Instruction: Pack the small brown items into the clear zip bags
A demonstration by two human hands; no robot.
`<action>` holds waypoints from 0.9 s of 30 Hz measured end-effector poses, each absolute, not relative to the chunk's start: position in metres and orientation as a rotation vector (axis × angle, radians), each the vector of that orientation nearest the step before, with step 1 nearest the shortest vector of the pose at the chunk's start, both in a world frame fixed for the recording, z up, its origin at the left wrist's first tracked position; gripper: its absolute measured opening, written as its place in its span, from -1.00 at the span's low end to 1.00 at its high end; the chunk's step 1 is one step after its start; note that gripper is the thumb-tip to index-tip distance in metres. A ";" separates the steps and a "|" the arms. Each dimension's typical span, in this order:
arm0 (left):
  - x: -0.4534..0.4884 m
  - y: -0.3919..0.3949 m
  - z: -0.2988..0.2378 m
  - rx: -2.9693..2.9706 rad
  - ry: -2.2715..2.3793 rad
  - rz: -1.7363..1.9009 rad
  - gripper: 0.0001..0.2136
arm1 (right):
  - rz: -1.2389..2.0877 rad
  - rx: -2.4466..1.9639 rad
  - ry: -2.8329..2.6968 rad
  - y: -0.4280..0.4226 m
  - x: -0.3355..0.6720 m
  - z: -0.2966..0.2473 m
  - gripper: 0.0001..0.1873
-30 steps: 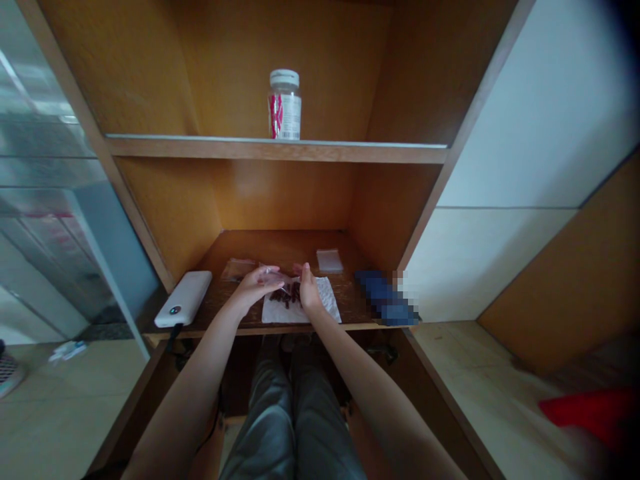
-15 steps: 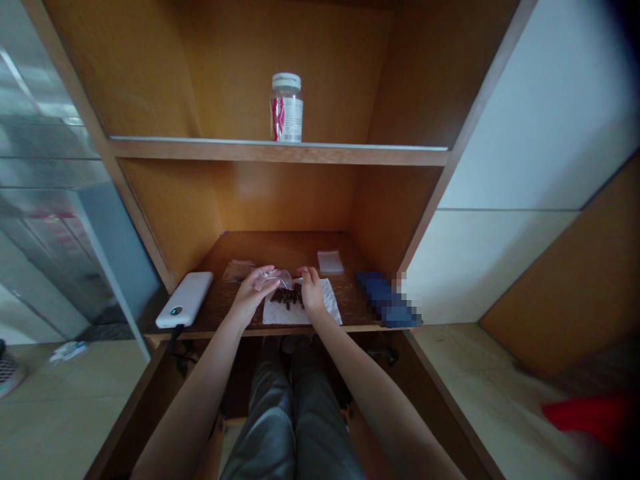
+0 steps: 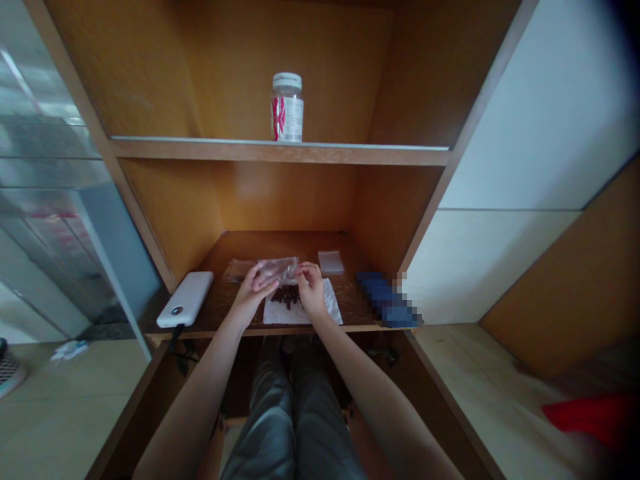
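Observation:
A clear plastic bag (image 3: 280, 268) is stretched sideways between my two hands, above the lower shelf. My left hand (image 3: 249, 288) is closed on its left end. The fingers of my right hand (image 3: 311, 285) pinch its right edge. Just below the bag, a heap of small dark brown pieces (image 3: 289, 296) lies on a white paper sheet (image 3: 285, 316); their exact kind is too small to tell. My right hand hides part of the heap and sheet. Another clear bag (image 3: 237, 270) lies flat beside my left hand.
A stack of small clear bags (image 3: 331, 262) lies behind my right hand. A white power bank (image 3: 186, 299) with a black cable sits at the left. A dark blue item (image 3: 383, 297), partly pixelated, is at the right. A white-capped bottle (image 3: 287, 110) stands on the upper shelf.
The clear bag, bunched near my left hand before, is now spread across to my right hand. My right fingers have moved up slightly and taken its edge.

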State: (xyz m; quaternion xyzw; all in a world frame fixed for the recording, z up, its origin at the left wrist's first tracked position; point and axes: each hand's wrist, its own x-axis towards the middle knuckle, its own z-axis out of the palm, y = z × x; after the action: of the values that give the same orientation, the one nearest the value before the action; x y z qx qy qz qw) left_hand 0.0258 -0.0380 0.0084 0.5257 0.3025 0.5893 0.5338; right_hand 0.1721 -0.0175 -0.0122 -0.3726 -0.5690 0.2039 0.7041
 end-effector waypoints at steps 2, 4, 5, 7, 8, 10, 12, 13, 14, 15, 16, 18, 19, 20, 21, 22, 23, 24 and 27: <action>0.022 -0.038 0.004 1.225 0.759 1.436 -0.50 | 0.467 -0.837 -1.262 -0.016 0.171 -0.015 -0.86; 0.018 -0.038 -0.001 1.204 0.792 1.437 -0.53 | 0.475 -0.839 -1.287 -0.015 0.171 -0.016 -0.84; 0.017 -0.038 -0.003 1.194 0.801 1.425 -0.53 | 0.471 -0.841 -1.302 -0.016 0.170 -0.016 -0.83; 0.015 -0.039 -0.004 1.175 0.811 1.398 -0.52 | 0.442 -0.850 -1.322 -0.016 0.170 -0.015 -0.83; 0.014 -0.040 -0.004 1.170 0.815 1.389 -0.52 | 0.420 -0.856 -1.328 -0.017 0.171 -0.015 -0.83; 0.013 -0.043 -0.003 1.162 0.833 1.385 -0.53 | 0.375 -0.870 -1.333 -0.016 0.171 -0.014 -0.83; 0.013 -0.045 -0.001 1.151 0.864 1.388 -0.54 | 0.337 -0.876 -1.335 -0.016 0.172 -0.014 -0.84; 0.013 -0.047 0.000 1.146 0.881 1.387 -0.54 | 0.323 -0.875 -1.336 -0.016 0.173 -0.014 -0.84; 0.013 -0.048 0.001 1.144 0.895 1.387 -0.55 | 0.312 -0.873 -1.338 -0.016 0.173 -0.013 -0.84; 0.013 -0.049 0.002 1.144 0.909 1.388 -0.56 | 0.304 -0.871 -1.343 -0.017 0.173 -0.012 -0.84; 0.013 -0.050 0.002 1.146 0.924 1.388 -0.58 | 0.300 -0.868 -1.349 -0.017 0.174 -0.012 -0.83; 0.014 -0.051 0.003 1.154 0.953 1.377 -0.61 | 0.300 -0.862 -1.361 -0.019 0.174 -0.010 -0.82; 0.014 -0.051 0.003 1.158 0.965 1.365 -0.62 | 0.303 -0.860 -1.365 -0.020 0.174 -0.009 -0.82; 0.014 -0.051 0.003 1.160 0.972 1.350 -0.63 | 0.308 -0.859 -1.363 -0.021 0.174 -0.008 -0.81; 0.014 -0.051 0.003 1.159 0.971 1.340 -0.63 | 0.320 -0.861 -1.353 -0.022 0.173 -0.008 -0.81; 0.013 -0.050 0.002 1.153 0.963 1.340 -0.63 | 0.341 -0.867 -1.335 -0.022 0.173 -0.008 -0.81; 0.012 -0.050 0.002 1.141 0.950 1.350 -0.64 | 0.372 -0.880 -1.311 -0.023 0.172 -0.009 -0.80; 0.011 -0.050 0.002 1.125 0.934 1.365 -0.63 | 0.409 -0.897 -1.282 -0.023 0.172 -0.010 -0.78; 0.008 -0.049 0.000 1.086 0.886 1.401 -0.62 | 0.482 -0.926 -1.235 -0.022 0.171 -0.011 -0.74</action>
State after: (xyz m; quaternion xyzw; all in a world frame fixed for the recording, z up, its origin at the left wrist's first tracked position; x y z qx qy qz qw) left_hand 0.0081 -0.0491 0.0005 0.4583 0.3738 0.5914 0.5481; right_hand 0.1708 -0.0220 -0.0108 -0.4142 -0.5525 0.2157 0.6904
